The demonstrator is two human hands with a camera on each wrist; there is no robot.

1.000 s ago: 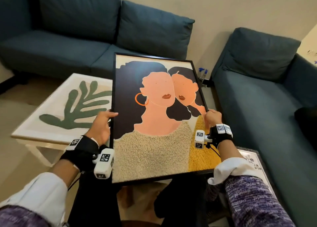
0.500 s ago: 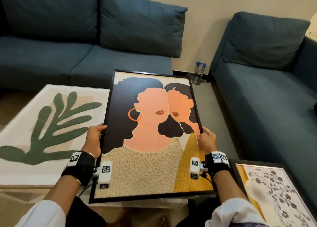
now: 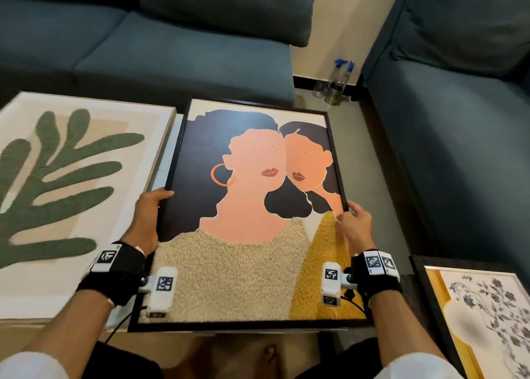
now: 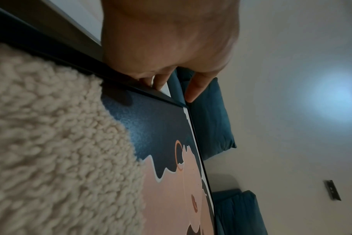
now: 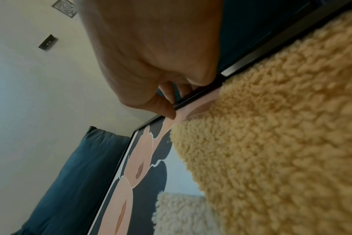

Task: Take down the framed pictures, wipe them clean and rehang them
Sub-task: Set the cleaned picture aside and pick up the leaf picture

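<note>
Two hands hold one black-framed portrait picture [image 3: 252, 206], which shows two figures with dark hair, an orange hoop earring and woolly beige and yellow garments. Left hand [image 3: 147, 218]: clamped on the left frame edge about halfway up, thumb lying over the front of the rail and fingers [image 4: 191, 89] reaching past the edge; palm against the frame side in the left wrist view. Right hand [image 3: 354, 226]: clamped on the right frame edge at a similar height, thumb tip pressed on the front rail and the other fingers curled behind it, as the right wrist view confirms. Portrait picture: lies face up, nearly flat, directly in front of the person, over the counter [image 3: 169, 155], a narrow pale strip of which shows between it and the leaf picture [image 3: 66, 178]; whether it touches the surface cannot be told. Leaf picture: pale frame, green tufted leaf, flat on the counter just beside the portrait's left edge. Floral picture [image 3: 481, 315]: dark frame, grey flowers, lower right, apart from the portrait. Background: blue sofas [image 3: 177, 49] behind and to the right, with spray bottles [image 3: 338, 77] on the floor in the corner between them. Both wrists carry black bands with white marker blocks.
</note>
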